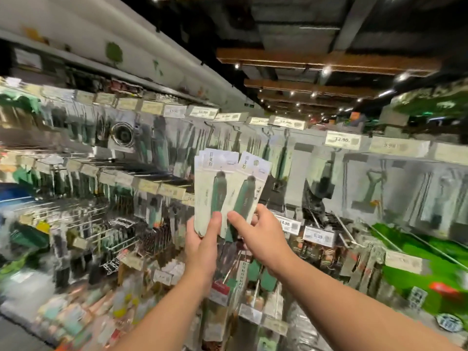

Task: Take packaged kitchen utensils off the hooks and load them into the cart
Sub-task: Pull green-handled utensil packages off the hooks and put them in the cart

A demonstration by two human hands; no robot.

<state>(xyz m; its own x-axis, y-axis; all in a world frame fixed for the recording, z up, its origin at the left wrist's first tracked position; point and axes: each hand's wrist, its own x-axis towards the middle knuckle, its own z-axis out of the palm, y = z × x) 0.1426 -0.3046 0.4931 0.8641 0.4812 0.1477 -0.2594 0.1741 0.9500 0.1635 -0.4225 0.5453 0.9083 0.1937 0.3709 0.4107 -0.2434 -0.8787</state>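
Note:
Two stacks of packaged utensils with green handles on pale card backing are held up in front of the display wall. My left hand grips the bottom of the left pack stack. My right hand holds the right pack by its lower end, thumb on the front. The two packs overlap side by side at chest height. More packaged utensils hang on hooks behind them. No cart can be made out with certainty; the image is blurred.
Rows of hooks with price tags run across the wall. Wire hooks jut out to the right of my hands. Green blurred shapes sit at the lower right. Shelves of small goods lie below.

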